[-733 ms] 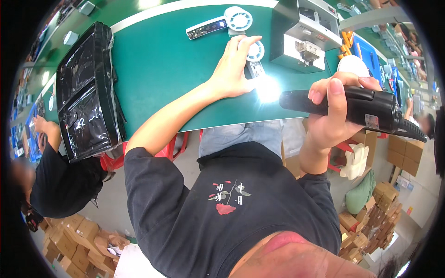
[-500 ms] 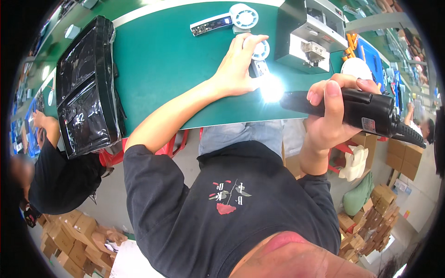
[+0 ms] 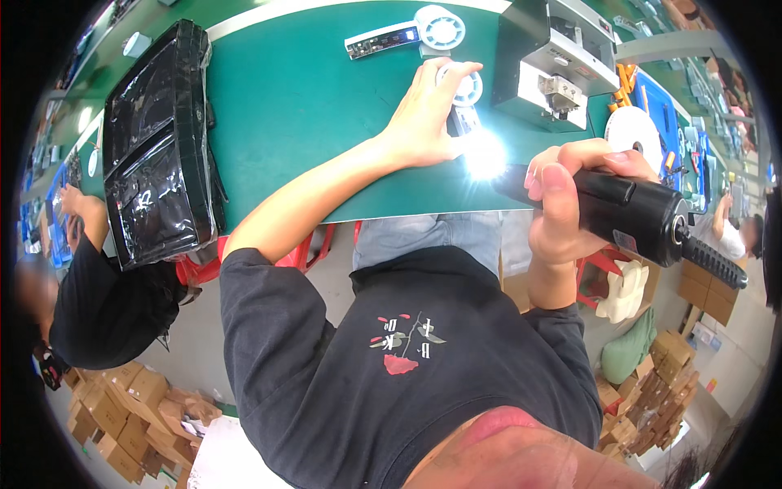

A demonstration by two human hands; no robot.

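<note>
My right hand [image 3: 562,191] is wrapped round a black electric screwdriver [image 3: 639,212], its cord trailing from the rear end. The tip points left, where a bright white light [image 3: 486,155] hides the exact contact point. My left hand [image 3: 423,118] grips a small handheld fan [image 3: 467,88] with a round white head, holding it on the green table [image 3: 301,122]. The fan's handle lies toward the glare, partly covered by my fingers. Beyond my left hand lies a second handheld fan [image 3: 441,33], its handle open with a circuit board [image 3: 383,42] showing.
A grey and black box-shaped machine [image 3: 558,61] stands right of the fans. Beside it are a white disc [image 3: 634,134], orange pieces [image 3: 625,81] and a blue tray [image 3: 654,110]. A black plastic-covered case [image 3: 163,155] stands at the left, near a co-worker's dark sleeve [image 3: 114,301].
The screwdriver has tilted, its rear end turning more into view. The view has shifted slightly, moving the table things a little to the right. My left hand keeps its grip on the fan.
</note>
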